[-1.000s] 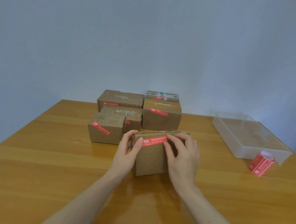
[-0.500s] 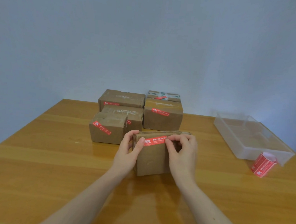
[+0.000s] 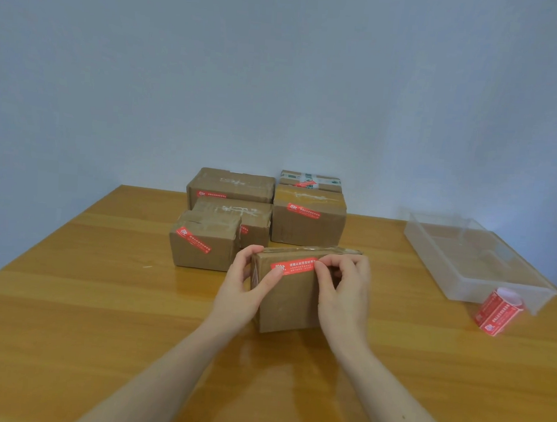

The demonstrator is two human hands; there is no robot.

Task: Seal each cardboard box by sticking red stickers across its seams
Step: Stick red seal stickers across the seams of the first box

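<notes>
A small cardboard box [image 3: 288, 304] stands at the table's centre with a red sticker [image 3: 294, 265] across its upper front edge. My left hand [image 3: 243, 290] grips the box's left side, its thumb pressing the sticker's left end. The fingers of my right hand [image 3: 344, 291] are curled against the box's right side, fingertips on the sticker's right end. Behind stand several stickered boxes: a front left one [image 3: 204, 242], a middle one [image 3: 234, 214], a rear left one [image 3: 231, 186], a right one [image 3: 307, 221] and a taped one [image 3: 310, 180] at the back.
A roll of red stickers [image 3: 497, 310] lies on the right of the wooden table [image 3: 98, 313]. Beside it a clear plastic tray [image 3: 471, 257] stands near the right edge. A pale wall rises behind the boxes.
My right fingers have curled in tighter on the sticker's right end. My left thumb stays on the left end. The box has not moved.
</notes>
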